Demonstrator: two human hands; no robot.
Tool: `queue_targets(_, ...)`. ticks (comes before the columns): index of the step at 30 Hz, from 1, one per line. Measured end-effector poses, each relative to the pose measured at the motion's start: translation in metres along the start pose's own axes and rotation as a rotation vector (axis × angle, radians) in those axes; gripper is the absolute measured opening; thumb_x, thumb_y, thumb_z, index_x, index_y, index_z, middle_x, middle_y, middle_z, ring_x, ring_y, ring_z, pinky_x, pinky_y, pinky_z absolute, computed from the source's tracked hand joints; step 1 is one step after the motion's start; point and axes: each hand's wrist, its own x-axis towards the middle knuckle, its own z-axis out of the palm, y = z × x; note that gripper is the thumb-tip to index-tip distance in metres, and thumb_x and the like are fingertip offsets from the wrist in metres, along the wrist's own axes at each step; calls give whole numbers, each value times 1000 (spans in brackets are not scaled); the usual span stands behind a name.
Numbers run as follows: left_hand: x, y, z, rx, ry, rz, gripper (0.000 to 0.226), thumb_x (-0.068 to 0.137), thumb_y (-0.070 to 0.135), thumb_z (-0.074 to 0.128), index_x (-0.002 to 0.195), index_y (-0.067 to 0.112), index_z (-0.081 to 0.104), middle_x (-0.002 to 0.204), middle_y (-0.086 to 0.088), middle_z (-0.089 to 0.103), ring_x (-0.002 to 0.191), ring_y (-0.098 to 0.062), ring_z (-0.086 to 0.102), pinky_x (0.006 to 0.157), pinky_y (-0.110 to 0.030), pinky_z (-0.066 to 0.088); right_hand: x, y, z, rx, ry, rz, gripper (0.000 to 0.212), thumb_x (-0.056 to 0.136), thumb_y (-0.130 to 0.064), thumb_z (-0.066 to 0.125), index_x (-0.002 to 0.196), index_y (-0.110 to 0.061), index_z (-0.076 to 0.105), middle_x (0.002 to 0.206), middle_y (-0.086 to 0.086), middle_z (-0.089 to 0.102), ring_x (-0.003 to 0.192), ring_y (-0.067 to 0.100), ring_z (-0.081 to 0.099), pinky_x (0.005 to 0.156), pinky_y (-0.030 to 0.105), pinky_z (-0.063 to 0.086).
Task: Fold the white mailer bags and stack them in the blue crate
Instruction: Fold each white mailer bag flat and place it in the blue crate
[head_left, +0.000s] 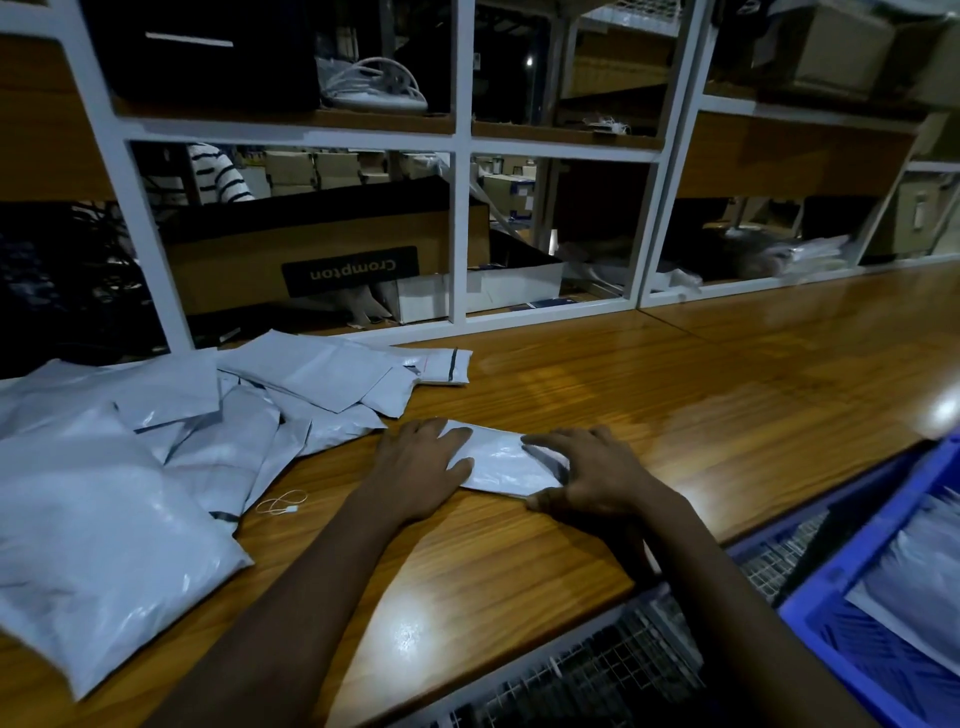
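I see white mailer bag (498, 460) lying flat on wooden worktop (675, 389): glossy, creased, narrow folded strip. Left hand (423, 462) flat on its left end, fingers spread. Right hand (597, 473) presses right end, fingers straight, thumb at near edge. Loose pile of mailer bags (208, 415) near, at left. Blue crate (852, 649) lower right, off worktop's near edge, white bags (914, 577) inside.

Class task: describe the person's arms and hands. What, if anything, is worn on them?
Nothing worn shows. The left hand and right hand are ungloved, with no ring, watch or bracelet visible in the dim light. The left forearm and right forearm are bare down to the frame's edge; no sleeve appears.
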Motion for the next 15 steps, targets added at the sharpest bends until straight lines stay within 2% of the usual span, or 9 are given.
queue_targets(4, -1, 2, 0, -85, 97, 7, 49, 99, 52, 34, 144, 35, 44, 151, 2, 42, 138, -21, 37, 110, -46, 33, 0, -3, -4, 44, 40, 16, 91, 75, -68, 73, 152, -42, 31, 149, 8, 40, 137, 34, 30, 107, 44, 35)
queue_targets(8, -2, 11, -1, -104, 225, -18, 41, 98, 43, 47, 138, 35, 52, 145, 6, 47, 132, -19, 42, 104, -42, 32, 0, -4, -5, 62, 101, 17, 89, 76, -61, 75, 151, -38, 35, 141, 8, 46, 132, 32, 38, 101, 42, 43)
queue_targets(11, 0, 20, -4, -103, 311, -7, 41, 92, 42, 46, 130, 32, 60, 138, 4, 55, 124, -21, 49, 99, -42, 36, -1, -5, -8, -5, 123, 29, 88, 75, -59, 74, 151, -38, 35, 140, 7, 49, 130, 31, 40, 97, 41, 44)
queue_targets(15, 7, 40, -7, -145, 418, 32, 42, 82, 39, 47, 117, 28, 68, 121, 0, 65, 111, -24, 58, 90, -44, 41, -2, 8, -24, -194, 160, 54, 88, 75, -68, 70, 148, -37, 32, 143, 9, 42, 131, 35, 37, 101, 48, 39)
